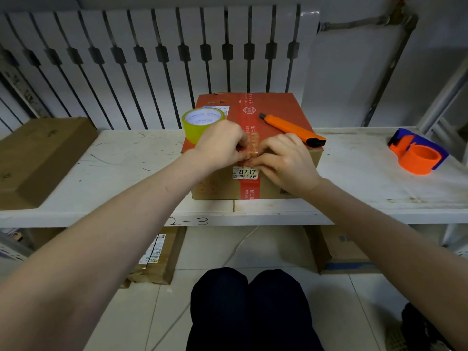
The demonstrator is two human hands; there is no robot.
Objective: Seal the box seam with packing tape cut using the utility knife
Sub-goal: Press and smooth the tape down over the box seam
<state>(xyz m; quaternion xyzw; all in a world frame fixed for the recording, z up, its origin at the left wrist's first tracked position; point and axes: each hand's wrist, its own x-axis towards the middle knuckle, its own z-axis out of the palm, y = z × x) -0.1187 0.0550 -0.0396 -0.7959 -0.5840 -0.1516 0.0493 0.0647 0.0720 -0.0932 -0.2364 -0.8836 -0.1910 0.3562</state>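
Note:
A cardboard box (283, 107) with a red top stands on the white shelf, a red printed strip running down its middle seam. My left hand (222, 143) and my right hand (286, 160) meet at the box's near top edge, fingertips pressed on a piece of clear tape (253, 148) over the seam. A yellowish roll of packing tape (202, 122) sits on the box's left part, just behind my left hand. An orange utility knife (291, 127) lies diagonally on the box's right part, beyond my right hand; whether its blade is out cannot be told.
An orange and blue tape dispenser (417, 153) sits at the shelf's right. A flat brown carton (38, 158) lies at the left. The white shelf (126, 160) backs onto a radiator. More cartons (157, 257) stand underneath, and my knees (248, 300) are below.

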